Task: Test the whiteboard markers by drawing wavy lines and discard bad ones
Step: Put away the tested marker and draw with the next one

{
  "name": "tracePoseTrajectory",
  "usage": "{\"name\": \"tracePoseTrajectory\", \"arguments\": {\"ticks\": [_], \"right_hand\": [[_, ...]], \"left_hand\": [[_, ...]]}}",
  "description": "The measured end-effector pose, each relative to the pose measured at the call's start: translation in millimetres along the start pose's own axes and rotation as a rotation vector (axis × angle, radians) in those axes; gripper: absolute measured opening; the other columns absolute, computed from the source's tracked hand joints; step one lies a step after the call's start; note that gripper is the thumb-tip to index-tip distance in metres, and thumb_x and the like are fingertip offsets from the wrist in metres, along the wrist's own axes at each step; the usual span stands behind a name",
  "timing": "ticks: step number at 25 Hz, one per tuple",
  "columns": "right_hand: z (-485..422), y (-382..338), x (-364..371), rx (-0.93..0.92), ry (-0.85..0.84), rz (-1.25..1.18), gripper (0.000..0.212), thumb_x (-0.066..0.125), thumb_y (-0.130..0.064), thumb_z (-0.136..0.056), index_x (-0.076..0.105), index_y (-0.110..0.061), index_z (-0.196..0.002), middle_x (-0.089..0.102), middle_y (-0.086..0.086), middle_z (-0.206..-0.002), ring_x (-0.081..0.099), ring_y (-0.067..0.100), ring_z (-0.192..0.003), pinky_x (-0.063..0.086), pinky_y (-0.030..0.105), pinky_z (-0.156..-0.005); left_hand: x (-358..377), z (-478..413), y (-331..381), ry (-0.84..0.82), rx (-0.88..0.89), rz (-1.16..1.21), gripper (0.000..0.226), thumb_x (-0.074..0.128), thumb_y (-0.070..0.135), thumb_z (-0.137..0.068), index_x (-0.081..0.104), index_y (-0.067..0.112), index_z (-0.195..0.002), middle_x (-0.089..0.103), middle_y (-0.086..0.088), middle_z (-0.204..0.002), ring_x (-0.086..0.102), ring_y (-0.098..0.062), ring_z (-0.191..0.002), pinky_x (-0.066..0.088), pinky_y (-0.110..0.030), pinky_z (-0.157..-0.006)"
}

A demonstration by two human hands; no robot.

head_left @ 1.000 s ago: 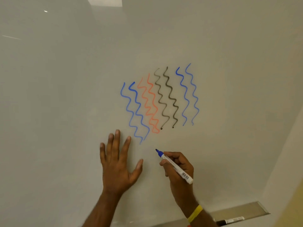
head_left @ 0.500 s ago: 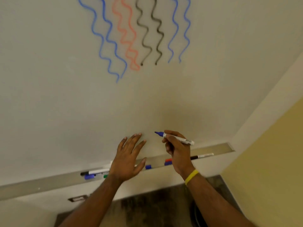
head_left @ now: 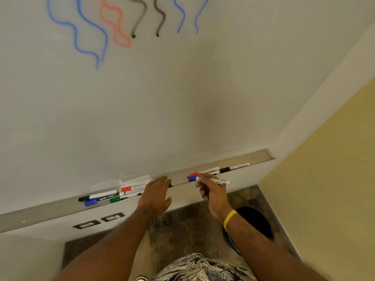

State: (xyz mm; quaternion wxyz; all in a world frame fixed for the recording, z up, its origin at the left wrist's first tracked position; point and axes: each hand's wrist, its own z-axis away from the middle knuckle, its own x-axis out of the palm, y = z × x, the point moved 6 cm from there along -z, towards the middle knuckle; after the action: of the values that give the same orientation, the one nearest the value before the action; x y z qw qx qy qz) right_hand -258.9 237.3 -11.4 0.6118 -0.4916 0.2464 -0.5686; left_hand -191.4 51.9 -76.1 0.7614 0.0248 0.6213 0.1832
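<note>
Markers (head_left: pixel 101 197) with black, blue, green and red caps lie clustered at the left of the tray (head_left: pixel 40 211) under the whiteboard (head_left: pixel 182 98), whose wavy lines (head_left: pixel 113 27) show along the top. Just right of them my left hand (head_left: pixel 155 196) reaches over the tray with fingers loosely extended, gripping nothing. Further right, my right hand (head_left: pixel 213 194) pinches the blue marker (head_left: pixel 211 180), its tip pointing left just in front of the tray, beside a red-capped marker (head_left: pixel 193 174) and a black-capped marker (head_left: pixel 233 168) lying there.

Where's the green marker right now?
In the head view, the green-capped marker lies in the grey metal tray, left of the left hand, beside a blue-capped marker.
</note>
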Motion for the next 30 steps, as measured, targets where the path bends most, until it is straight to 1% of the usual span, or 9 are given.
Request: {"name": "tracePoseTrajectory", "arguments": {"ticks": [4,9,16,20,22,24,26,28,30], "right_hand": [[-1,14,-17,0.078,0.036,0.031,0.010,0.061,-0.007,-0.093,0.069,-0.007,-0.088,0.064,0.010,-0.071,0.048,0.011,-0.050,0.037,0.017,-0.042],[-5,21,-35,0.120,0.063,0.058,0.012,0.061,-0.008,-0.093,0.070,-0.003,-0.100,0.067,0.009,-0.072,0.051,0.011,-0.053,0.041,0.017,-0.045],[-10,16,-47,0.115,0.068,0.074,0.012,0.059,-0.008,-0.095,0.069,-0.005,-0.101,0.068,0.006,-0.071,0.051,0.009,-0.052,0.041,0.017,-0.047],[-16,10,-49,0.078,0.074,0.082,0.013,0.062,-0.008,-0.093,0.069,-0.003,-0.102,0.067,0.008,-0.073,0.051,0.011,-0.053,0.041,0.017,-0.046],[-19,7,-49,0.060,0.079,0.074,0.012,0.062,-0.008,-0.093,0.068,-0.002,-0.100,0.067,0.008,-0.072,0.051,0.011,-0.053,0.040,0.017,-0.046],[-21,5,-47,0.036,0.092,0.079,0.011,0.061,-0.010,-0.094,0.069,-0.002,-0.093,0.067,0.006,-0.069,0.050,0.010,-0.052,0.040,0.018,-0.045],[-23,6,-43,0.034,0.110,0.090,0.016,0.062,-0.015,-0.095,0.069,-0.001,-0.089,0.067,0.006,-0.069,0.050,0.009,-0.051,0.040,0.017,-0.045],[-23,9,-37,0.048,0.117,0.095,0.020,0.063,-0.020,-0.095,0.069,-0.002,-0.091,0.068,0.005,-0.070,0.050,0.008,-0.052,0.041,0.017,-0.046],[-23,12,-29,0.049,0.110,0.126,0.021,0.063,-0.023,-0.094,0.070,-0.003,-0.096,0.070,0.005,-0.073,0.051,0.008,-0.052,0.042,0.017,-0.048]], "left_hand": [[17,-16,1,-0.110,-0.014,-0.032,0.066,0.058,0.036,-0.091,0.033,0.017,-0.149,0.030,-0.002,-0.157,0.032,-0.021,-0.143,0.028,-0.037,-0.119],[18,-34,2,-0.085,-0.030,0.033,0.041,0.054,0.018,-0.093,0.049,0.017,-0.134,0.051,0.000,-0.133,0.051,-0.019,-0.118,0.044,-0.031,-0.099],[14,-52,-4,-0.045,-0.111,0.074,0.021,0.054,0.010,-0.092,0.064,0.025,-0.104,0.061,0.001,-0.104,0.059,-0.020,-0.093,0.049,-0.031,-0.083],[11,-53,-3,-0.040,-0.080,0.074,0.018,0.057,0.013,-0.094,0.065,0.022,-0.107,0.060,0.000,-0.105,0.059,-0.019,-0.090,0.049,-0.029,-0.082],[1,-50,1,0.044,-0.074,0.231,0.020,0.057,0.012,-0.094,0.067,0.016,-0.111,0.061,-0.001,-0.106,0.059,-0.020,-0.091,0.047,-0.028,-0.083],[-10,-42,3,0.114,-0.168,0.591,0.021,0.056,0.006,-0.095,0.068,0.010,-0.112,0.064,-0.002,-0.102,0.062,-0.017,-0.088,0.052,-0.026,-0.084],[-15,-28,8,0.095,-0.261,0.945,0.022,0.054,0.001,-0.096,0.067,0.006,-0.112,0.067,-0.008,-0.099,0.068,-0.016,-0.084,0.058,-0.022,-0.077],[-20,-15,15,0.072,-0.254,1.075,0.022,0.052,0.000,-0.097,0.066,0.009,-0.110,0.069,-0.011,-0.100,0.070,-0.019,-0.089,0.058,-0.020,-0.075],[-25,-4,23,0.046,-0.214,1.088,0.023,0.051,0.002,-0.097,0.066,0.014,-0.111,0.068,-0.005,-0.101,0.069,-0.018,-0.093,0.058,-0.022,-0.078]]}}
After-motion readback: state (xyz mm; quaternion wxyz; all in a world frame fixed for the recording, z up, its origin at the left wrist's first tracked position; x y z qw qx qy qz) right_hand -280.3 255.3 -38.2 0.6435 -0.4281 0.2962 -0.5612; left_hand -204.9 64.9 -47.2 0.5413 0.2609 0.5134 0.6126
